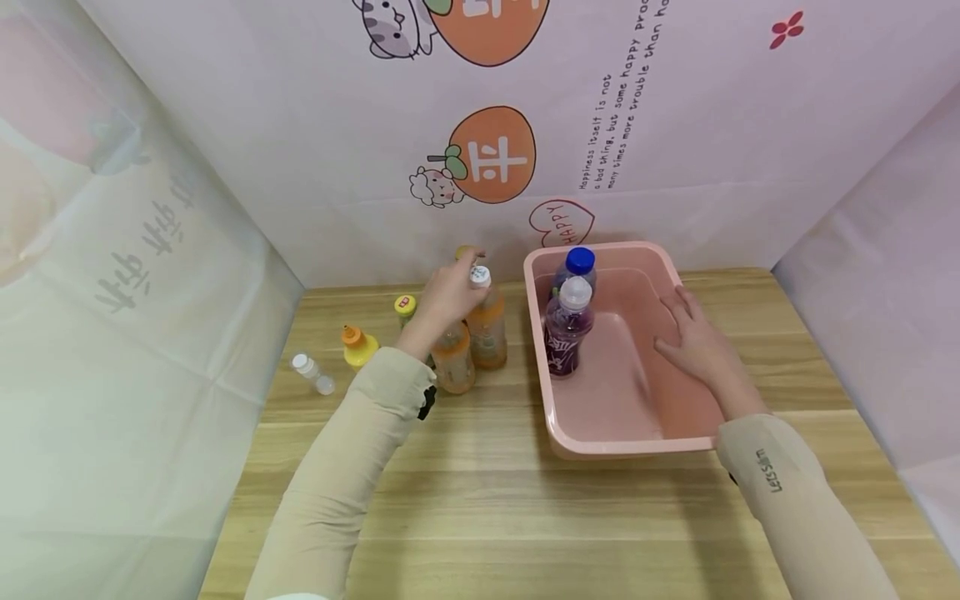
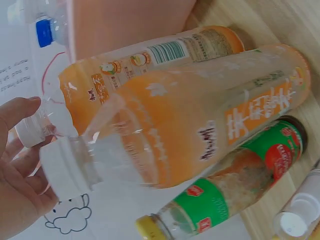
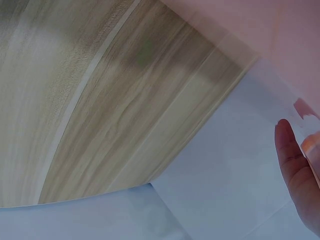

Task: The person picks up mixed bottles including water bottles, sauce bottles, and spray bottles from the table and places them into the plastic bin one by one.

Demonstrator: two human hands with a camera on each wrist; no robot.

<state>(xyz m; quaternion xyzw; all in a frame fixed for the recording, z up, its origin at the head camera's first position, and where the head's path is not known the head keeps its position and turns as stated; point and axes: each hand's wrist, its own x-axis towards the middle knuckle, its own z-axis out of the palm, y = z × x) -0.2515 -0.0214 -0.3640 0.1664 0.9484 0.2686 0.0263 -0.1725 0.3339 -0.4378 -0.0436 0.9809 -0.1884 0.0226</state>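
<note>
My left hand [image 1: 447,296] reaches over the bottles left of the tub. In the left wrist view, its thumb and fingers lie loosely around the white cap [image 2: 31,131] of an orange-labelled drink bottle [image 1: 489,333]; a firm grip does not show. A second orange-labelled bottle [image 2: 200,120] stands closer, partly behind my wrist in the head view. Spread fingers of my right hand [image 1: 697,346] rest at the right rim of the pink tub [image 1: 551,408]. Inside, at its left wall, stand a purple drink bottle [image 1: 564,337] and a blue-capped bottle [image 1: 580,265].
Further left are a yellow squeeze bottle [image 1: 360,348], a small white-capped bottle [image 1: 312,372] and a green-labelled bottle with a yellow cap [image 2: 200,207]. Another yellow cap [image 1: 463,251] shows behind my left hand. White printed sheets [image 1: 337,167] enclose the wooden table [image 1: 480,500] behind and at both sides.
</note>
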